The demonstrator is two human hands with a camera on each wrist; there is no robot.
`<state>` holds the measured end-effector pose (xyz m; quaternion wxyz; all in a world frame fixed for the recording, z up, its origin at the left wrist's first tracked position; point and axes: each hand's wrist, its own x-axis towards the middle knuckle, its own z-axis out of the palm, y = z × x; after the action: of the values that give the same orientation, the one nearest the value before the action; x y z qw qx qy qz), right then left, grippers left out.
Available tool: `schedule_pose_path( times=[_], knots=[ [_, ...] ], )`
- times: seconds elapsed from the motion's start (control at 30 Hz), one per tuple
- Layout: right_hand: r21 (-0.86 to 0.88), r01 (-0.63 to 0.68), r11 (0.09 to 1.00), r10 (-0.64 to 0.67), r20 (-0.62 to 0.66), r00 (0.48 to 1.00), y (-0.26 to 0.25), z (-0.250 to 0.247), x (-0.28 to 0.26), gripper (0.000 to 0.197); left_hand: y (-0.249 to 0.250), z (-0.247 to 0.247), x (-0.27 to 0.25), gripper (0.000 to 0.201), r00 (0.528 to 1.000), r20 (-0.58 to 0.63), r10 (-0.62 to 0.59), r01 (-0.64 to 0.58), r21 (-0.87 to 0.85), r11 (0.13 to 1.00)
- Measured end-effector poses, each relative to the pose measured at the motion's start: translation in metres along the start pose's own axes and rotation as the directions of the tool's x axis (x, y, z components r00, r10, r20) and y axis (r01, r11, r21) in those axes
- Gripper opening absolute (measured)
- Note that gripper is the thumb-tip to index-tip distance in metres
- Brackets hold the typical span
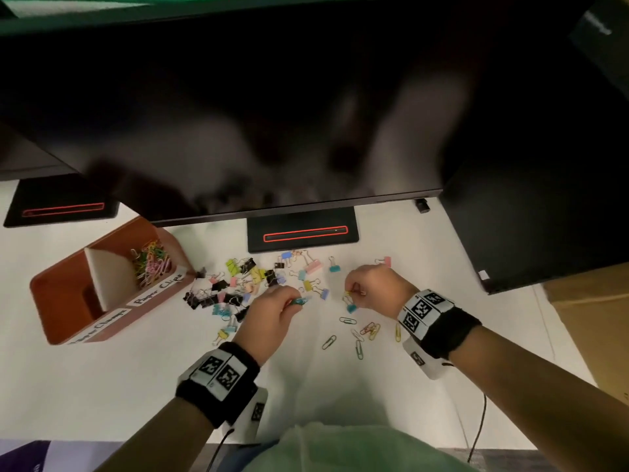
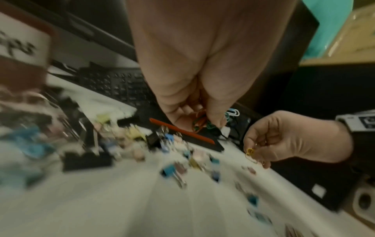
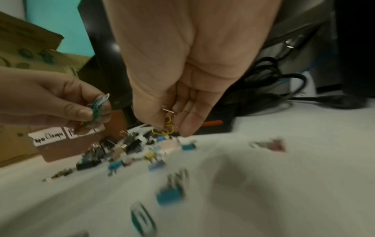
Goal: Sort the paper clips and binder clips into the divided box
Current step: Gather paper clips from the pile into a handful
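A brown divided box (image 1: 64, 315) stands at the left of the white table. Its far compartment holds coloured paper clips (image 1: 151, 262); the near one, labelled for paper clamps, looks bare. A heap of binder clips (image 1: 245, 284) lies beside the box. My left hand (image 1: 294, 302) pinches a small bunch of green, orange and white paper clips (image 2: 205, 123) above the heap. My right hand (image 1: 352, 294) pinches yellow paper clips (image 3: 167, 126) just above a teal binder clip (image 1: 351, 308). Loose paper clips (image 1: 369, 330) lie nearer me.
A black monitor (image 1: 272, 114) overhangs the table, its stand base (image 1: 303, 235) right behind the clips. A second stand base (image 1: 61, 207) sits behind the box. A dark computer case (image 1: 544, 216) and a cardboard box (image 1: 592, 325) stand at the right.
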<state>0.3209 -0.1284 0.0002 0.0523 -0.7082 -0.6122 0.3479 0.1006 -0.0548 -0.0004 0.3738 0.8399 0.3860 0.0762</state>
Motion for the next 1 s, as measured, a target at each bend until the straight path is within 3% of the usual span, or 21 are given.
schedule_pose_path(
  times=[0.2, 0.33, 0.47, 0.57, 0.67, 0.83, 0.9, 1.0],
  knots=[
    [0.046, 0.242, 0.969, -0.236, -0.110, 0.965, -0.111, -0.014, 0.063, 0.015, -0.057, -0.106, -0.015, 0.013, 0.970, -0.229, -0.082, 0.102, 0.076, 0.992],
    [0.097, 0.361, 0.928, -0.342, -0.164, 0.925, -0.198, -0.006, 0.119, 0.012, -0.105, -0.161, -0.017, 0.022, 0.893, -0.346, -0.287, 0.328, 0.066, 0.942],
    [0.131, 0.320, 0.938, -0.300, -0.150, 0.942, -0.256, 0.017, 0.168, 0.015, -0.134, -0.183, -0.008, 0.020, 0.827, -0.339, -0.448, 0.462, -0.043, 0.886],
    [0.137, 0.230, 0.964, -0.217, -0.100, 0.971, -0.273, 0.029, 0.186, 0.019, -0.140, -0.184, -0.004, 0.028, 0.854, -0.272, -0.444, 0.451, -0.040, 0.892],
    [0.182, 0.259, 0.948, -0.244, -0.101, 0.964, -0.270, 0.028, 0.179, 0.030, -0.130, -0.182, -0.006, 0.032, 0.922, -0.258, -0.289, 0.309, 0.040, 0.950],
    [0.246, 0.371, 0.895, -0.309, -0.257, 0.916, -0.209, 0.013, 0.134, 0.022, -0.102, -0.161, -0.017, 0.025, 0.962, -0.254, -0.102, 0.098, -0.027, 0.995],
    [0.230, 0.338, 0.913, -0.271, -0.276, 0.922, -0.170, 0.004, 0.108, 0.018, -0.088, -0.141, -0.017, 0.020, 0.980, -0.201, -0.012, 0.007, -0.023, 1.000],
    [0.151, 0.175, 0.973, -0.138, -0.232, 0.963, -0.101, -0.005, 0.067, 0.016, -0.065, -0.100, -0.011, 0.014, 0.997, -0.066, 0.029, -0.032, -0.046, 0.998]
  ],
)
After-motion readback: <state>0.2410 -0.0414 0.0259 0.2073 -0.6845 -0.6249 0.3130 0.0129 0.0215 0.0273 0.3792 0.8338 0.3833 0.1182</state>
